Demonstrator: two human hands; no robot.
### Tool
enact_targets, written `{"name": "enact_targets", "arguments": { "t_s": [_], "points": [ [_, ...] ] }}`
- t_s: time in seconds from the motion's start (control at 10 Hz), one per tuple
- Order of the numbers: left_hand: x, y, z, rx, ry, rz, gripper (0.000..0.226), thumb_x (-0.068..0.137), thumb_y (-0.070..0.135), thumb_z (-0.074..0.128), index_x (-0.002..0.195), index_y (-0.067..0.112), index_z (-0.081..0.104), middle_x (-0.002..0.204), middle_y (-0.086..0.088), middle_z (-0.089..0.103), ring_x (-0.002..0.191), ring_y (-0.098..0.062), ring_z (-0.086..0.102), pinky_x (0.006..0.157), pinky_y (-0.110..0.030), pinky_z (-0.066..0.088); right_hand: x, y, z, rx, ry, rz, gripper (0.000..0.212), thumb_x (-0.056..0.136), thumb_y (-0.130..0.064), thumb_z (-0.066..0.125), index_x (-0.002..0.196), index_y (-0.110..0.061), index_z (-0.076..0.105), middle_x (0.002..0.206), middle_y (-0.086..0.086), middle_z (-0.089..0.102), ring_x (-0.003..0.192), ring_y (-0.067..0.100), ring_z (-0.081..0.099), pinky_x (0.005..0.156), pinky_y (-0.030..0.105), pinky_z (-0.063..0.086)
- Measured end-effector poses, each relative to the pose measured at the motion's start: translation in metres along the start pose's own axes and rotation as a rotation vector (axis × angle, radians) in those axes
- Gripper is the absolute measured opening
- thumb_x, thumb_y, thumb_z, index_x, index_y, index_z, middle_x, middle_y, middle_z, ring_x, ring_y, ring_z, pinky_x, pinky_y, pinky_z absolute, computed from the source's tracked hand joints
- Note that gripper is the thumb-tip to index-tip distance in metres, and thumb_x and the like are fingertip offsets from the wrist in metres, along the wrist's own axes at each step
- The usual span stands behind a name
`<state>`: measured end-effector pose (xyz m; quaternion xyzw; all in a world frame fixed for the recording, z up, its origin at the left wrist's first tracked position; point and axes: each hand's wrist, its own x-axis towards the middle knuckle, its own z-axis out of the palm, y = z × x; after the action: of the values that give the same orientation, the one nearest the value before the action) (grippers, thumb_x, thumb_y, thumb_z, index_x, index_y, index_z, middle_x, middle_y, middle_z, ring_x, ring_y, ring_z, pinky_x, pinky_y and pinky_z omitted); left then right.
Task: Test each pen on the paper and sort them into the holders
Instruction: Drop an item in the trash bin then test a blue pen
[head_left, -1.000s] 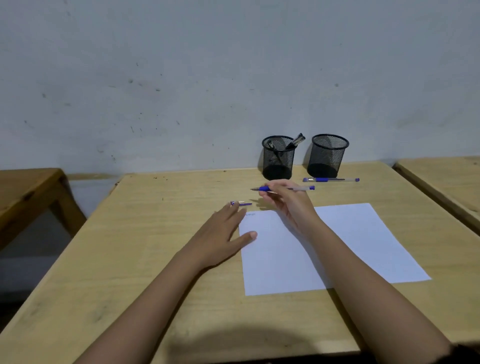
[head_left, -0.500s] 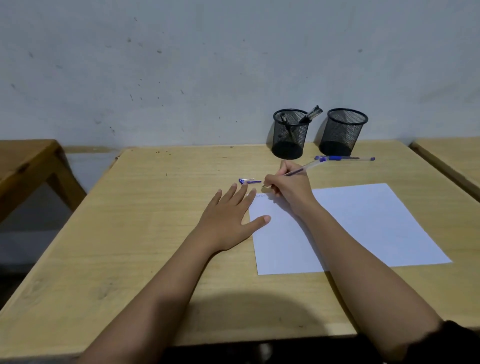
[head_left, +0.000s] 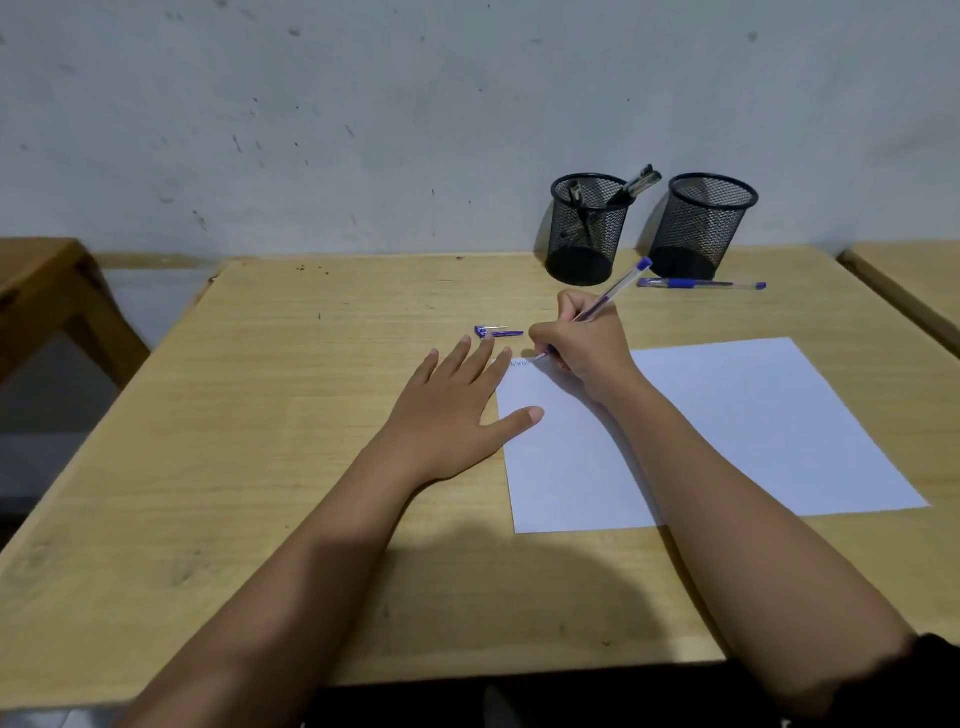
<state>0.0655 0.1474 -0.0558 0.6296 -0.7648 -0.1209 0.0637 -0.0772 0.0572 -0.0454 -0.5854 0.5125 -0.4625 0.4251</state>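
My right hand (head_left: 587, 345) grips a clear blue pen (head_left: 618, 288) in a writing hold, its tip touching the top left corner of the white paper (head_left: 737, 421), beside small scribbles. My left hand (head_left: 452, 410) lies flat and spread on the table, thumb on the paper's left edge. A blue pen cap (head_left: 497, 331) lies just beyond my left fingertips. Another blue pen (head_left: 701, 284) lies in front of the right mesh holder (head_left: 701, 226), which looks empty. The left mesh holder (head_left: 587, 228) contains dark pens.
The wooden table (head_left: 291, 415) stands against a grey wall. A second wooden table edge (head_left: 904, 280) is at the right, and a wooden bench (head_left: 47, 291) at the left.
My right hand turned the pen from level above the table into a writing grip and lowered its tip onto the paper's corner. My left hand stayed flat by the paper.
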Motion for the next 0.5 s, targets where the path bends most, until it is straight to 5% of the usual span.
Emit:
{"name": "enact_targets", "arguments": {
  "t_s": [0.5],
  "points": [
    [-0.0007, 0.0013, -0.0010, -0.001, 0.000, 0.000, 0.076, 0.087, 0.069, 0.021, 0.149, 0.030, 0.001, 0.159, 0.008, -0.008, 0.145, -0.009, -0.012, 0.120, -0.038, -0.006, -0.0023, -0.0015, 0.0000, 0.002, -0.044, -0.024, 0.033, 0.059, 0.011, 0.056, 0.051, -0.009, 0.031, 0.052, 0.006, 0.023, 0.044, 0.013, 0.024, 0.040, 0.017, 0.024]
  ]
}}
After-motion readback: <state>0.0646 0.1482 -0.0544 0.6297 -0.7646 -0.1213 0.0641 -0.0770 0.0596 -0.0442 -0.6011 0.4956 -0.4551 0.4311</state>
